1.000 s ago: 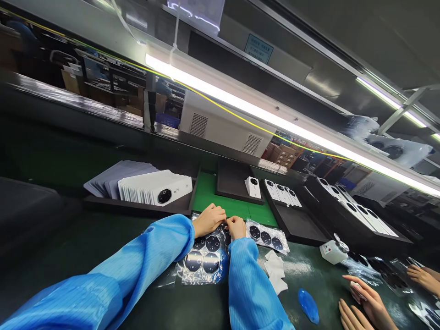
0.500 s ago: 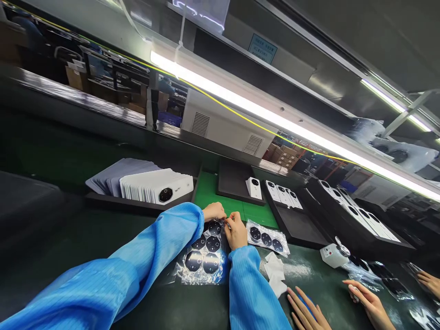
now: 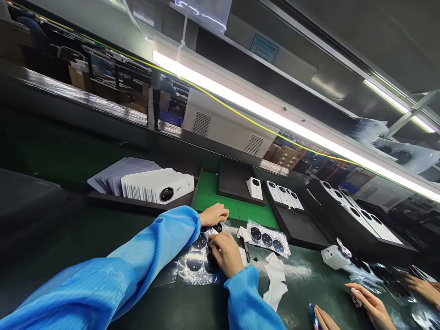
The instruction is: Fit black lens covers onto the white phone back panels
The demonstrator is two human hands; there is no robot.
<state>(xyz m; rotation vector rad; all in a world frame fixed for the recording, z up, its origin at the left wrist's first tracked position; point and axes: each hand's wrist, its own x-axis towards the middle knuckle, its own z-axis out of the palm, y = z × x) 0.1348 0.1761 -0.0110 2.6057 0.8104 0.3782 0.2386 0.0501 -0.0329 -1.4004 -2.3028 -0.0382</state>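
My left hand rests at the far end of a clear plastic sheet of round black camera rings, its fingers curled in a pinch on the sheet's edge. My right hand lies on the same sheet nearer to me, fingers bent down and pressed onto the rings. Both arms wear blue sleeves. A second sheet of black rings lies just right of my hands. What my right fingers grip, if anything, is hidden.
A tray of upright white phone back covers stands to the left. Dark trays with more white covers run to the right. White paper scraps lie beside my right sleeve. A co-worker's hands are at the lower right.
My right hand has pulled back toward me from beside the left hand and now presses on the sheet's middle. The left hand stays at the far edge. The co-worker's hands have shifted.
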